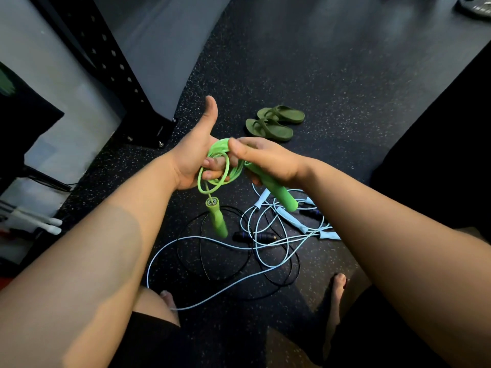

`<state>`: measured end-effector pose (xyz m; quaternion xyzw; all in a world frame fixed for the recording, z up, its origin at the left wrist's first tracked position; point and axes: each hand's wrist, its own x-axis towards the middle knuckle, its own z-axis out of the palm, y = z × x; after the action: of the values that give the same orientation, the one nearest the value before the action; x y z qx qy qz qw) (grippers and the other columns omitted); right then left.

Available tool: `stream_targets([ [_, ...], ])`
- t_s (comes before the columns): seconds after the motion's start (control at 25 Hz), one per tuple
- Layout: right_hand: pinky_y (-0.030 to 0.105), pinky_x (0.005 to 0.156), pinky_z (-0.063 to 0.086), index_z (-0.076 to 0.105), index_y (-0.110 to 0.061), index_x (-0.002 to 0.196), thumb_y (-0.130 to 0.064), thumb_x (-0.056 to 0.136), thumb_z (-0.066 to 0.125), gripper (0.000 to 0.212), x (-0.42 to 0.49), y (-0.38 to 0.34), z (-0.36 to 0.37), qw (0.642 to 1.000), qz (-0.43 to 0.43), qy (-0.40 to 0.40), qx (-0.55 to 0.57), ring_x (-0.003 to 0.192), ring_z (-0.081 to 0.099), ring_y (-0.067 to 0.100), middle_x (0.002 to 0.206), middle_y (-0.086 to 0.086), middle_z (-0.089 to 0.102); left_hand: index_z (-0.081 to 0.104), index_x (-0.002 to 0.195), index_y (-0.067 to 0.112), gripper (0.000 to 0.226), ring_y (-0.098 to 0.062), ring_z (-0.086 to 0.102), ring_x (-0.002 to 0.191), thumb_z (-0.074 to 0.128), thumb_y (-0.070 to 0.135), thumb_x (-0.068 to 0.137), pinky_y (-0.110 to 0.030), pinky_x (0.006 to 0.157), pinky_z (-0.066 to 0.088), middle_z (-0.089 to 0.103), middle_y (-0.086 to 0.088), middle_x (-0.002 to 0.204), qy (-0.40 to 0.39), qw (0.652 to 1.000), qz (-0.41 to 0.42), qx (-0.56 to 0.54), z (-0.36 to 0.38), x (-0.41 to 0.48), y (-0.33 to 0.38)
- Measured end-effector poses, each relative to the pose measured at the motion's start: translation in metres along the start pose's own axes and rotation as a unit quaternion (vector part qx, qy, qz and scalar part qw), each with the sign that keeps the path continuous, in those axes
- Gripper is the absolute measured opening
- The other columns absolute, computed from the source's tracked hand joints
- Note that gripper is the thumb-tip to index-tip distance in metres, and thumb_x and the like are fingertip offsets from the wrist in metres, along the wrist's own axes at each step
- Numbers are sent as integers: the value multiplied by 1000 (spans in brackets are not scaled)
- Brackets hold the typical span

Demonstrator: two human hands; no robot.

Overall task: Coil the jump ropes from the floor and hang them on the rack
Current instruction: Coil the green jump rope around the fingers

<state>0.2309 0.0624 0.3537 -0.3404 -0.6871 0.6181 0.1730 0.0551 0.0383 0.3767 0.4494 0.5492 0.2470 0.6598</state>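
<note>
Both hands meet in the middle of the view, over the floor [345, 88]. On the left, the left hand [195, 152] has its thumb pointing up and its fingers curled through the loops of the coiled green jump rope [235, 172], holding the coil. From the right, the right hand [268, 160] grips one green handle [279, 192] in its palm, with its thumb and fingertips pressed against the top of the coil. The second green handle [218, 219] hangs free on a short length of cord below the left hand.

Beneath the hands, on the speckled floor, pale blue jump ropes [199, 237] lie tangled together with a black jump rope [263, 237]; one pale blue loop runs near to a bare foot [167, 298] at the lower left. Farther off, just beyond the hands, a pair of green sandals [273, 123] sits side by side. A black perforated post [106, 54] stands at the far left, bolted to the floor.
</note>
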Motion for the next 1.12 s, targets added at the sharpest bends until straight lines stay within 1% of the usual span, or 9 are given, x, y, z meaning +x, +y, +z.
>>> stream_targets([
  [0.12,24,45,37,59,0,102,-33,85,76,41,2,-1,-3,999,-16,10,-45,55,46,9,76,2,55,53,59,6,102,-16,30,31,20,101,68,-20,41,28,34,-2,38,107,993,32,26,4,3,-4],
  [0.2,24,43,39,61,4,103,-18,89,74,28,4,-1,-3,997,-23,37,-61,53,47,11,75,7,56,57,58,7,96,-17,31,32,18,92,81,-24,42,29,35,-1,38,174,982,61,51,5,5,-5],
  [0.4,28,48,43,69,-9,98,-30,98,62,22,11,6,-6,986,-50,93,-126,50,50,12,70,6,61,53,53,13,87,-16,32,36,16,83,90,-25,41,28,34,0,40,210,973,91,32,6,11,-3],
  [0.48,28,52,43,69,-18,91,-36,96,62,20,11,9,-7,983,-51,121,-127,50,49,6,67,0,62,56,58,14,83,-16,38,39,19,81,92,-25,44,36,36,1,42,203,975,91,22,5,13,-4],
  [0.56,32,52,44,68,-16,88,-37,96,62,23,11,11,-9,983,-45,151,-92,52,51,10,70,11,67,60,71,15,70,-15,48,48,32,74,95,-28,58,46,43,4,48,157,983,99,6,2,15,-7],
  [0.68,43,52,48,66,-1,90,-34,98,60,35,12,10,-12,977,-22,203,-55,53,51,21,73,25,64,63,97,12,26,-11,60,69,53,35,102,-27,79,51,58,8,66,50,988,137,-43,-4,13,-11],
  [0.76,41,54,47,66,6,95,-31,99,59,38,13,6,-13,974,-8,227,-16,51,50,20,68,17,60,62,107,8,13,-11,65,80,51,11,103,-27,87,53,66,4,81,32,985,154,-66,-7,10,-11],
  [0.96,31,50,46,61,-8,105,-18,98,60,13,11,-8,-13,992,27,120,36,52,54,20,69,4,65,60,110,23,20,-4,62,71,44,12,106,-30,79,50,61,7,79,208,936,195,207,-12,5,-15],
  [1.12,57,70,55,55,-11,96,-5,93,59,7,10,-19,-4,995,65,66,-47,68,57,31,78,14,59,57,123,22,22,-9,54,70,42,19,106,-31,70,43,56,9,81,234,890,200,335,-9,-8,-20],
])
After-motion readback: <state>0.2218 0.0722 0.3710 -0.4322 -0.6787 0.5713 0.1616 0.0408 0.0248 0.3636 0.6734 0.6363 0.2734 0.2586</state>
